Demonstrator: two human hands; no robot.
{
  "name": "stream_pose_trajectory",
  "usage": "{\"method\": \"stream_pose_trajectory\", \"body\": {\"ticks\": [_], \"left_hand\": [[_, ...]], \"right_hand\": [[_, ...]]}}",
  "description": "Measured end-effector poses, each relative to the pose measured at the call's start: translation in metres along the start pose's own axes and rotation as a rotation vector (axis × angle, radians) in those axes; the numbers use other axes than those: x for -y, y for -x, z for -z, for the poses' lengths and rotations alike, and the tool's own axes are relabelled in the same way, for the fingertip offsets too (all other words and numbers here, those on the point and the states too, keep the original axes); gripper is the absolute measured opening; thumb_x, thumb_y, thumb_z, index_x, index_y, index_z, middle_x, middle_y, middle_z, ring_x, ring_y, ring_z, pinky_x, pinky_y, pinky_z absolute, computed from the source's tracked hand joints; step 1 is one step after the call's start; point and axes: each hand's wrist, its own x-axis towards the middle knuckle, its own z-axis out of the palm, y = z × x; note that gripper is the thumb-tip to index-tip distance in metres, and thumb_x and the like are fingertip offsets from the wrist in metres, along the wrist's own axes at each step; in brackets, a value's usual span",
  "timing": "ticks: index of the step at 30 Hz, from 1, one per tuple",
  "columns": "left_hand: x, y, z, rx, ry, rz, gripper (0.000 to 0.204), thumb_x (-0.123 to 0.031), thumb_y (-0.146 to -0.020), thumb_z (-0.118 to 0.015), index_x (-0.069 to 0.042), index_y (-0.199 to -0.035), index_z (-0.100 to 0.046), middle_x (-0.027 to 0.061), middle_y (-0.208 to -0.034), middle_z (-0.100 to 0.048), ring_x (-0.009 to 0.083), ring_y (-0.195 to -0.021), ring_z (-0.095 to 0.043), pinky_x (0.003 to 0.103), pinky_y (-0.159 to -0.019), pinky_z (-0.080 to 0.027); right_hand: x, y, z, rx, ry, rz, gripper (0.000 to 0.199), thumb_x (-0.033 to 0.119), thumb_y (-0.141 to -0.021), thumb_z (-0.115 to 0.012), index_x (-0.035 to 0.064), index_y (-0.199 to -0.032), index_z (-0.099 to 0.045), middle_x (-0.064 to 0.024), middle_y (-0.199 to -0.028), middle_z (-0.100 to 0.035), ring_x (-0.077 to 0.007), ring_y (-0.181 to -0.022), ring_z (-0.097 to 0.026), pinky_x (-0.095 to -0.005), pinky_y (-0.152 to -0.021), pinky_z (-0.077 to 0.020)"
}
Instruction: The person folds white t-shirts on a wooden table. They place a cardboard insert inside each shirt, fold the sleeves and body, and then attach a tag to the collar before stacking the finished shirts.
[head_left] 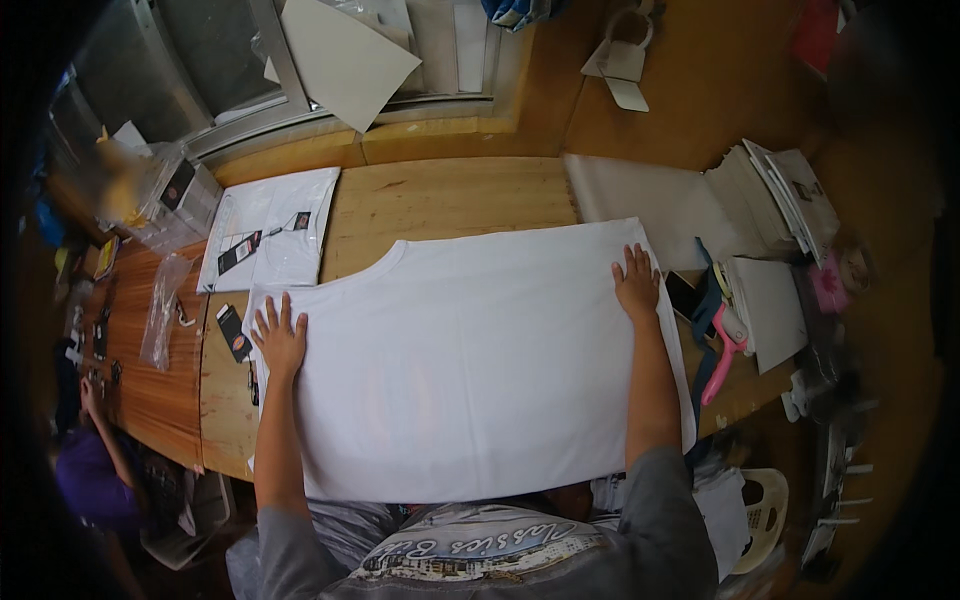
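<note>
A white T-shirt lies spread sideways across the wooden table, its curved neckline at the far left and its near edge reaching my lap. My left hand rests flat on the shirt's left end, fingers spread. At the far right corner my right hand presses flat on the cloth, fingers also apart. Neither hand grips anything. Beside my left hand lies a black hang tag. Just right of the shirt are a pink-handled tool and a dark blue strap.
Folded white shirts in clear plastic lie at the back left, near a carton. Stacked pale boards stand back right, with white sheets nearer. At far left another person in purple sits by the table. A plastic basket is below right.
</note>
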Motion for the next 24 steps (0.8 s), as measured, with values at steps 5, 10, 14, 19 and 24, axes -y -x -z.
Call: {"method": "stream_pose_trajectory", "body": {"ticks": [5,10,14,19,24], "left_hand": [[-0.037,0.009,-0.003,-0.056,-0.059,0.119,0.057,-0.051,-0.082,-0.033,-0.026,-0.132,-0.022,0.0071,-0.139,-0.016,0.0340,-0.127,-0.011,0.061,-0.094,-0.005],[-0.045,0.014,0.005,0.070,0.031,0.097,0.057,-0.052,-0.083,-0.028,-0.024,-0.132,-0.020,0.0062,-0.140,-0.011,0.0326,-0.128,-0.007,0.061,-0.094,-0.004],[-0.054,0.048,0.009,-0.051,0.042,0.044,0.058,-0.049,-0.083,-0.032,-0.019,-0.132,-0.022,0.0053,-0.139,-0.015,0.0271,-0.128,-0.008,0.060,-0.095,-0.005],[-0.060,0.142,0.023,-0.055,0.099,-0.056,0.057,-0.049,-0.083,-0.034,-0.020,-0.131,-0.025,0.0053,-0.138,-0.018,0.0268,-0.127,-0.012,0.058,-0.096,-0.006],[-0.040,0.153,0.020,-0.007,0.153,-0.097,0.056,-0.052,-0.083,-0.030,-0.023,-0.130,-0.027,0.0043,-0.138,-0.018,0.0257,-0.128,-0.012,0.058,-0.097,-0.006]], "right_hand": [[0.027,-0.008,0.020,-0.089,0.101,0.073,0.052,0.049,-0.083,-0.034,0.0242,-0.129,-0.030,-0.0021,-0.137,-0.020,-0.0225,-0.126,-0.017,-0.0520,-0.098,-0.0145],[0.014,-0.024,-0.003,-0.032,0.090,-0.029,0.050,0.051,-0.083,-0.033,0.0298,-0.128,-0.029,0.0011,-0.137,-0.022,-0.0213,-0.126,-0.018,-0.0552,-0.096,-0.0168],[0.015,-0.015,-0.001,0.042,0.118,-0.099,0.050,0.050,-0.084,-0.031,0.0296,-0.129,-0.026,0.0001,-0.139,-0.013,-0.0244,-0.127,-0.012,-0.0613,-0.092,-0.0154],[0.028,0.051,0.028,-0.034,0.125,0.068,0.049,0.045,-0.084,-0.036,0.0302,-0.130,-0.025,-0.0010,-0.139,-0.014,-0.0276,-0.126,-0.015,-0.0591,-0.093,-0.0178],[0.023,0.045,0.014,0.065,0.118,0.105,0.048,0.044,-0.086,-0.033,0.0286,-0.130,-0.025,-0.0019,-0.138,-0.016,-0.0274,-0.126,-0.018,-0.0541,-0.096,-0.0187]]}}
